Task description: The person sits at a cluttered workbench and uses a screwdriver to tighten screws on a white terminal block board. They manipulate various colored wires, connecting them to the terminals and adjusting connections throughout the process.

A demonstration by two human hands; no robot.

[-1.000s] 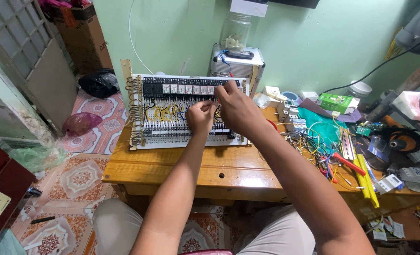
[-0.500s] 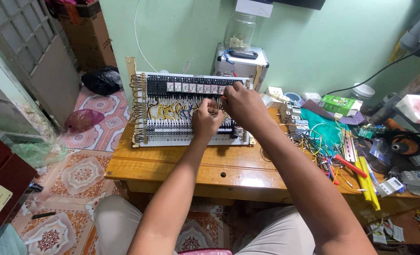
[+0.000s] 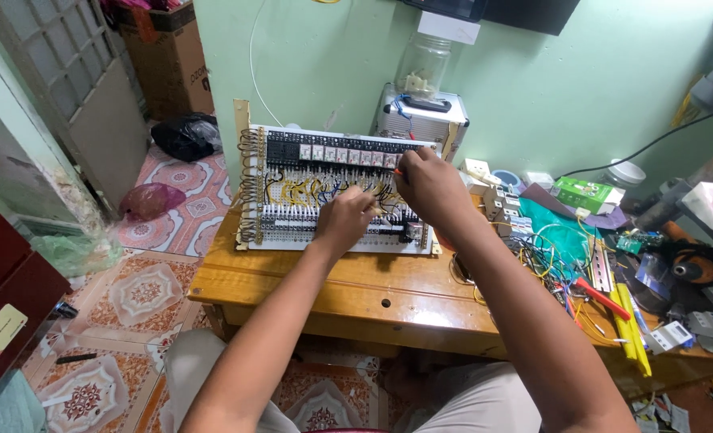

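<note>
A white electrical control panel with rows of relays, terminal blocks and yellow and black wiring lies on the wooden table. My left hand rests on the panel's middle, fingers pinched on a thin wire. My right hand is over the panel's right part, closed around a small orange-tipped tool, likely a screwdriver, that points at the upper relay row. Most of the tool is hidden in the fist.
A metal case with a glass jar on top stands behind the panel. Loose wires, a red-handled tool, yellow tools, a green box and parts clutter the table's right side. A cardboard box and bags lie on the tiled floor at left.
The view has shifted a little, so the panel sits lower and more central. Both hands stay on the panel, with the right hand moved slightly up toward the relay row.
</note>
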